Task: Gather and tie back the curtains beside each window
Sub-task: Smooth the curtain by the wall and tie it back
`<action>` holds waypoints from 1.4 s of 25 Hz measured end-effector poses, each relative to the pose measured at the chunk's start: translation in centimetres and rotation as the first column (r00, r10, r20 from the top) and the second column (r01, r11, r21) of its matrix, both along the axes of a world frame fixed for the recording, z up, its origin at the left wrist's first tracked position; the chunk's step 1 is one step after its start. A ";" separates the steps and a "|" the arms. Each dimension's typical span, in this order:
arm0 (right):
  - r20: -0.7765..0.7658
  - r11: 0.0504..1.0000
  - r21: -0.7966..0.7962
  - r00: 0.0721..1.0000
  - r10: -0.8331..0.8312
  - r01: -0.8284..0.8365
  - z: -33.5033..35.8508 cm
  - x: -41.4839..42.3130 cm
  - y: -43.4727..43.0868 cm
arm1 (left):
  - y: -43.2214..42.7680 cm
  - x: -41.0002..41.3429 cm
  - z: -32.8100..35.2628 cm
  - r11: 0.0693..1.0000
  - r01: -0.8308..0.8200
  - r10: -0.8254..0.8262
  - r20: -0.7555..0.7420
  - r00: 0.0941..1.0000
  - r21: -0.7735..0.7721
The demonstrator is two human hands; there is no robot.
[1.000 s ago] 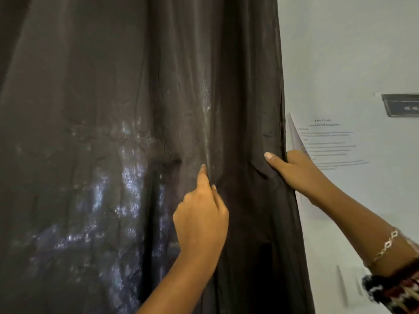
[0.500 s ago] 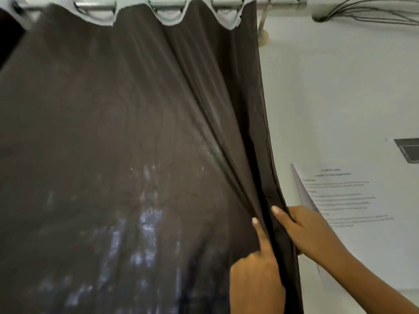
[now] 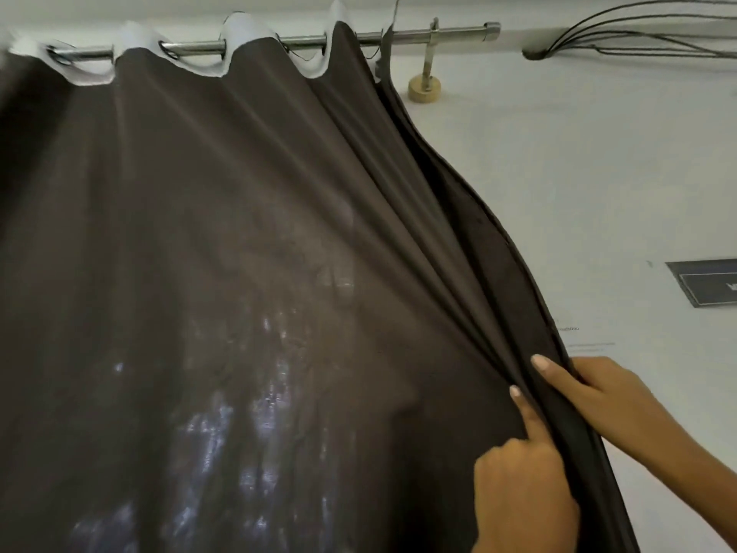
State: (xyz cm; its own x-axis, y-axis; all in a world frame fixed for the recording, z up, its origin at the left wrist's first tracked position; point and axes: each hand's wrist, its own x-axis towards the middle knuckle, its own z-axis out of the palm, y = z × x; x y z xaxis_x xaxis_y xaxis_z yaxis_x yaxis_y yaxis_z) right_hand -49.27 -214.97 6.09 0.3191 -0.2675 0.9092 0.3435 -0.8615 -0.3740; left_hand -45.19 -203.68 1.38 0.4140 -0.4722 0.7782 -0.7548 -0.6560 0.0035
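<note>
Curtain (image 3: 239, 273): thin, soft, light dark cloth with a slight sheen, hanging from rod (image 3: 399, 35) at 12 o'clock and filling the frame out to 9. Should bunch easily, but folds may slip, so take it round all the pleats, not the edge alone. Right hand (image 3: 598, 393) at 4 o'clock: grip pinches the free edge, thumb in front. Left hand (image 3: 522, 484) at 5: index straight on the pleats; can't tell if the curled fingers hold cloth. Count: one curtain, one rod, two hands.
</note>
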 end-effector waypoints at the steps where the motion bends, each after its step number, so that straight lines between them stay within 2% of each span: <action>1: 0.008 1.000 -0.012 1.000 0.029 -0.029 0.4 -0.1 0.4 | 0.2 0.4 -0.5 0.999 -0.031 0.031 0.015 0.999 -0.038; 4: 0.044 0.991 -0.042 0.991 0.130 -0.128 2.4 0.0 2.8 | 3.0 0.4 -1.9 0.969 -0.081 0.108 0.103 0.989 -0.233; 6: 0.077 0.983 -0.058 0.981 0.179 -0.174 4.5 0.3 4.7 | 6.2 0.8 -2.1 0.916 -0.123 0.231 0.252 0.940 -0.382; 10: 0.112 0.949 -0.018 0.943 0.314 -0.314 9.0 1.1 8.6 | 12.9 1.3 1.0 0.802 -0.127 0.387 0.346 0.855 -0.584; 16: 0.140 0.958 -0.050 0.947 0.288 -0.284 12.6 2.1 15.1 | 22.9 2.5 7.3 0.623 -0.281 0.606 0.224 0.763 -0.730; 21: 0.075 0.998 -0.054 0.996 0.043 -0.039 13.4 3.3 17.6 | 28.8 3.6 8.7 0.514 -0.442 0.684 0.041 0.728 -0.735; 23: 0.064 0.998 -0.060 0.998 -0.016 0.019 13.3 3.8 17.8 | 30.4 4.0 9.0 0.463 -0.459 0.685 -0.022 0.728 -0.759; 25: 0.069 0.997 -0.071 0.997 -0.036 0.041 13.1 4.4 17.9 | 31.4 4.6 9.5 0.497 -0.473 0.664 -0.032 0.747 -0.727; 28: 0.100 0.993 -0.103 0.994 -0.039 0.049 12.7 5.0 17.9 | 31.8 5.6 10.3 0.620 -0.454 0.592 0.002 0.806 -0.640; 35: 0.114 0.987 -0.124 0.989 -0.092 0.106 12.6 5.4 16.7 | 25.6 3.7 10.5 0.850 -0.165 0.308 0.218 0.926 -0.500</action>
